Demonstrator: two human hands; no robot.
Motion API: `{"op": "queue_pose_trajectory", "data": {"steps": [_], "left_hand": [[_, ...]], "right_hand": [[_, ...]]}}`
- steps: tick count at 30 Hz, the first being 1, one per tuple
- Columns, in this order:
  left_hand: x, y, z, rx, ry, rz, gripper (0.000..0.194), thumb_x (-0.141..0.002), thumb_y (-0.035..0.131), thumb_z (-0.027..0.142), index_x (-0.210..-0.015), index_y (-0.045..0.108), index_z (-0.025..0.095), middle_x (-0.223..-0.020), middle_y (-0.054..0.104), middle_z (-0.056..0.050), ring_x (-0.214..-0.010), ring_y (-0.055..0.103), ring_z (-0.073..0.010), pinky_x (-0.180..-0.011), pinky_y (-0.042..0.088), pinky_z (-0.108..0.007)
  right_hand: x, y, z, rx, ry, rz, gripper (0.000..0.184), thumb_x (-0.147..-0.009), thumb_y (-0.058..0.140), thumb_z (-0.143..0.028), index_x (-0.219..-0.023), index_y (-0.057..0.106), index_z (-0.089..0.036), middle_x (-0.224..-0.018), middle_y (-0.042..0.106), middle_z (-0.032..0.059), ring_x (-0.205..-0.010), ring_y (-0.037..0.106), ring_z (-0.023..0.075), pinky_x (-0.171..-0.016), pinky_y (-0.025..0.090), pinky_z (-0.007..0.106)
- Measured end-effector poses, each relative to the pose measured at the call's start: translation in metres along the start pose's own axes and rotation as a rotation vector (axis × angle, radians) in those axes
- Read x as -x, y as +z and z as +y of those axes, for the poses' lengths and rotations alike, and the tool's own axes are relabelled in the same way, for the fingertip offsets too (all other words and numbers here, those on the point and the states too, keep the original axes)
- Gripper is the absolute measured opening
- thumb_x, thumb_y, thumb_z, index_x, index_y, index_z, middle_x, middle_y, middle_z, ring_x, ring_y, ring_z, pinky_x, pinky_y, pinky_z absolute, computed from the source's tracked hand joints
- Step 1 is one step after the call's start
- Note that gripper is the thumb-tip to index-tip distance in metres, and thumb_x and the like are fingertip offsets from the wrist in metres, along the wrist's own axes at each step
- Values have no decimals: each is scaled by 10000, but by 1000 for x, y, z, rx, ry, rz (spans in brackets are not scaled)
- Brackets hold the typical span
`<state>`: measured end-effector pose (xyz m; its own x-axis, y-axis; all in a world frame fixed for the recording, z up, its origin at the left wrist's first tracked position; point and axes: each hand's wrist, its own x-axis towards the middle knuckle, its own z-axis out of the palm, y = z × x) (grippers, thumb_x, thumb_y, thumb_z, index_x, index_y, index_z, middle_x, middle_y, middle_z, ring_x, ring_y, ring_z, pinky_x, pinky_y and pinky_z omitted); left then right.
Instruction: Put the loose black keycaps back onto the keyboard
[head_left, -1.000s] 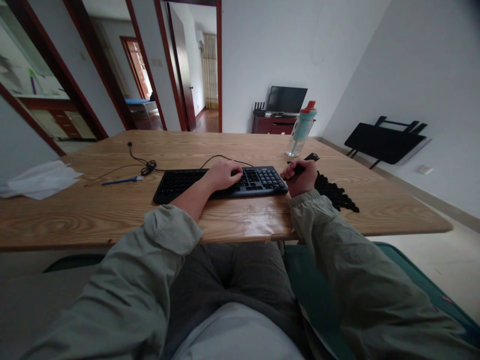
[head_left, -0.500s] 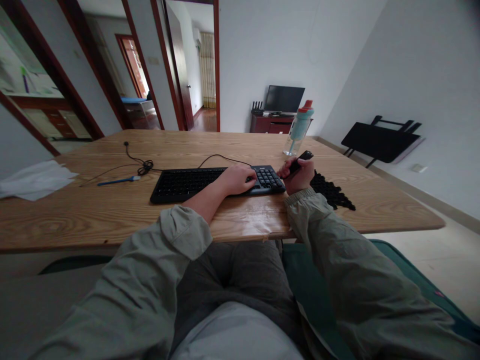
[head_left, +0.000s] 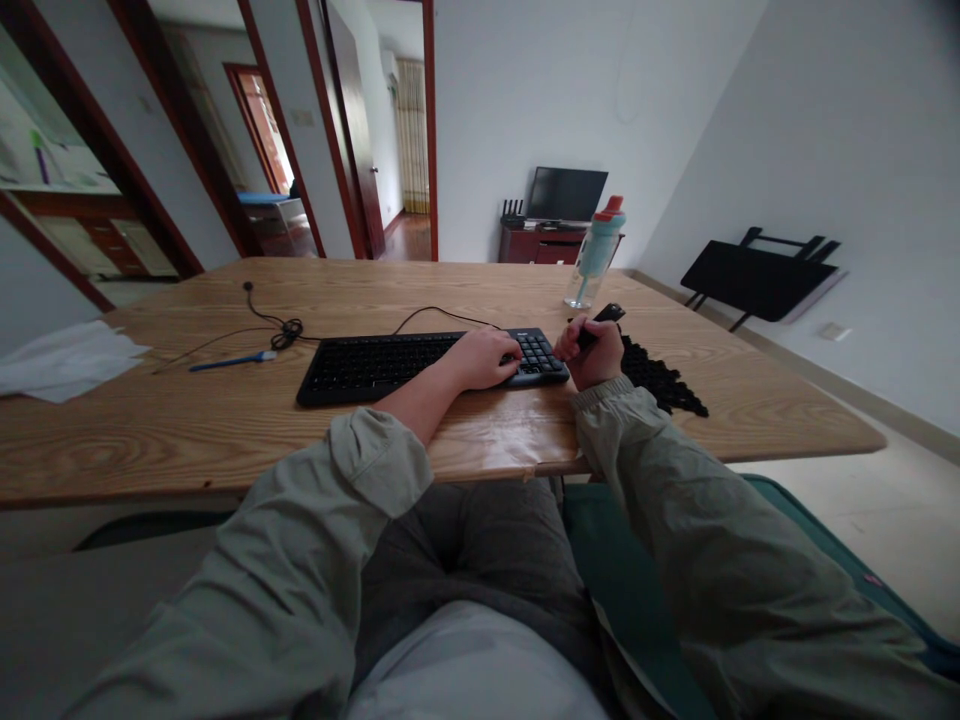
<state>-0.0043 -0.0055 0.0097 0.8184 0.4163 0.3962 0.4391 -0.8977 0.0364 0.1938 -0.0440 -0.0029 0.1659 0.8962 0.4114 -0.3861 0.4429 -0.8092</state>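
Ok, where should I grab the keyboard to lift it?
Probably take the keyboard by its two short ends, coming from left and right: it's long and lies flat on the table. That mostly avoids the keys and the cable behind its far edge.

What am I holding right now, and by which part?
The right grip holds a black object by its near part, far end sticking out; the left grip lies on the keyboard.

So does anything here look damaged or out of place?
Maybe: the table has a shiny patch at its near edge, perhaps worn or taped, unlike the rest. Small black pieces lie clustered beside the right hand, too small to identify.
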Motion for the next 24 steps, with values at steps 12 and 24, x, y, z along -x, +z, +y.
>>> {"op": "queue_pose_trajectory", "data": {"steps": [12,24], "left_hand": [[-1,2,3,-37,12,5,230,-910,525,288,-928,734,192,-953,713,-65,-911,637,-214,-900,452,-350],[1,-1,6,-50,-13,-27,255,-916,518,307,-945,739,183,-980,710,-82,-924,628,-221,-895,461,-347]], "right_hand": [[-11,-3,1,-9,72,16,299,-712,515,-451,-570,385,-223,-420,257,-49,-368,268,96,-390,296,258],[21,-11,1,431,-114,-119,155,-671,577,-254,-543,522,-184,-491,500,7,-437,415,103,-431,291,250]]}}
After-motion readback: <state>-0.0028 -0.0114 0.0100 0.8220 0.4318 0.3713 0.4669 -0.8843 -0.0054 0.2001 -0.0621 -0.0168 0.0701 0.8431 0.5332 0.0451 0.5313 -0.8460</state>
